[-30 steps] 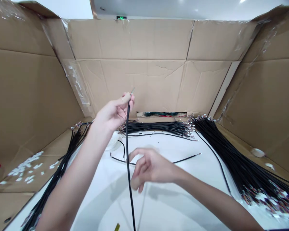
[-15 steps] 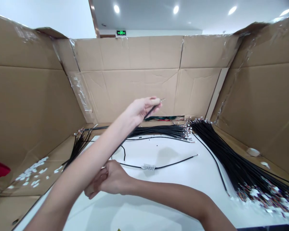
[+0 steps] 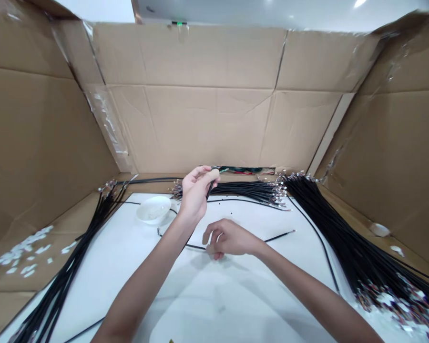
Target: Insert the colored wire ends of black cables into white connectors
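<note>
My left hand is closed round a black cable near its end. Thin bare wires stick out past the thumb, and the cable runs down behind my forearm. To the right and lower, my right hand hovers with curled fingers apart, slightly blurred, and nothing visible in it. Beneath it on the white table lies another black cable, its middle hidden by that hand. A white bowl stands left of my left wrist.
Bundles of black cables lie at the left, back and right. Small white pieces are scattered on cardboard at the left. Cardboard walls enclose the table on three sides.
My left hand has come down and left with the cable. My right hand has left the area beneath my left forearm, moving right and up over the lying cable. The bowl now shows.
</note>
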A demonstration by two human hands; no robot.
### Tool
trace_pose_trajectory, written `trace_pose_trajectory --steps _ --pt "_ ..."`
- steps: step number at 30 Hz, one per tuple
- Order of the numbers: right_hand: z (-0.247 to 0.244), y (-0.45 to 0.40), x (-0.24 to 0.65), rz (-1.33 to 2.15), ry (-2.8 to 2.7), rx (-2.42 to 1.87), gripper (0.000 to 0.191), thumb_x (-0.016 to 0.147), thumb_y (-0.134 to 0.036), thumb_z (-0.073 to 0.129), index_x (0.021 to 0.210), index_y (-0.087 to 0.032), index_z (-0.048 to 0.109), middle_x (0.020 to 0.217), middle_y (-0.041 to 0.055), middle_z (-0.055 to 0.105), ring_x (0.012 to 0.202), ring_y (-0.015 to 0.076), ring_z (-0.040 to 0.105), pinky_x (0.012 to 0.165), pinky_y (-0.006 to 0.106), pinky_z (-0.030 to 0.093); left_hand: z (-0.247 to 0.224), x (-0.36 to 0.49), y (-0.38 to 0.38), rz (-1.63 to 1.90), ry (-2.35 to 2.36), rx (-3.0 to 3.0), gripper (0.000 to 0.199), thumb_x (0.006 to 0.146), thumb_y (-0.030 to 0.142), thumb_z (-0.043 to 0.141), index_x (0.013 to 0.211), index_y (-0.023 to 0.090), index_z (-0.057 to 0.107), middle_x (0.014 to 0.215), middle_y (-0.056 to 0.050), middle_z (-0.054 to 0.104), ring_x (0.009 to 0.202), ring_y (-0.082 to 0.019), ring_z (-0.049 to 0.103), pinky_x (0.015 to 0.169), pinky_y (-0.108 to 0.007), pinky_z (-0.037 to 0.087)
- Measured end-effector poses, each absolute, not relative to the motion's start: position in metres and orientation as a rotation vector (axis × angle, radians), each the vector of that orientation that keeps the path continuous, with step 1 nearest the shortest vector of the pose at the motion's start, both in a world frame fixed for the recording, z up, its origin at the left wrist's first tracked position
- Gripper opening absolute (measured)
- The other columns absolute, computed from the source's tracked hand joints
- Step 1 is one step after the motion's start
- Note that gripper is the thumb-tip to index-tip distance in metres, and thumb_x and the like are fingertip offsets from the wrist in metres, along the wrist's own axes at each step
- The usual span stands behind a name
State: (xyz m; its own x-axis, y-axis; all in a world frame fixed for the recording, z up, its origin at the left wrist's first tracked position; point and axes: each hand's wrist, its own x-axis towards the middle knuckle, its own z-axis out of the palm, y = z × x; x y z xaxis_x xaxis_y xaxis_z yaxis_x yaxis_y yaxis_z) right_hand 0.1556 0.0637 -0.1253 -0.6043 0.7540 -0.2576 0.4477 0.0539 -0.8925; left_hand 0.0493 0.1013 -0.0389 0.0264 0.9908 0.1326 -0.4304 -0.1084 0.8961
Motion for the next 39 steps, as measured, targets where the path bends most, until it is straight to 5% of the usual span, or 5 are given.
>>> trace_pose_trajectory --steps 6,10,20,29,39 --pt "-0.153 0.057 0.161 1.529 -2.084 -1.23 0.021 0.096 -0.031 0.061 0.106 -0.013 0.064 0.092 0.0027 0.068 0.071 0.013 0.066 0.064 0.029 0.058 -0.028 0.024 0.123 1.621 0.735 0.873 0.007 0.09 0.018 0.066 0.094 0.012 0.064 0.085 -0.001 0.067 0.069 -0.012 0.064 0.06 -0.025 0.055" --pt "-0.167 0.035 0.145 1.384 -2.113 -1.147 0.024 0.097 -0.033 0.059 0.111 -0.014 0.063 0.099 0.0048 0.068 0.083 0.0168 0.068 0.074 0.035 0.058 -0.016 0.007 0.127 1.723 0.678 0.822 0.02 0.078 0.001 0.07 0.072 0.016 0.059 0.06 0.005 0.061 0.057 -0.005 0.061 0.05 -0.01 0.043" --pt "-0.187 -0.025 0.094 1.066 -2.538 -0.702 0.027 0.094 -0.022 0.058 0.12 -0.014 0.06 0.116 0.013 0.067 0.113 0.0276 0.061 0.097 0.048 0.05 0.003 -0.016 0.111 1.768 0.621 0.759 0.026 0.09 0.001 0.055 0.07 0.017 0.053 0.063 0.003 0.06 0.056 -0.004 0.058 0.046 -0.01 0.04" --pt "-0.193 -0.041 0.118 0.902 -2.544 -0.599 0.038 0.1 -0.032 0.049 0.131 -0.012 0.056 0.14 0.0219 0.058 0.133 0.0316 0.052 0.113 0.049 0.04 0.068 -0.045 0.095 1.823 0.494 0.916 0.028 0.097 -0.001 0.042 0.075 0.014 0.049 0.068 0.003 0.054 0.062 -0.002 0.053 0.053 -0.006 0.033" --pt "-0.177 -0.024 0.189 1.009 -2.089 -1.114 0.025 0.098 -0.034 0.057 0.115 -0.016 0.062 0.099 0.0053 0.069 0.09 0.0193 0.069 0.084 0.041 0.057 0.052 -0.047 0.071 1.75 0.373 0.935 0.018 0.099 0.004 0.043 0.102 0.012 0.059 0.071 -0.001 0.06 0.065 -0.006 0.054 0.052 -0.009 0.041"
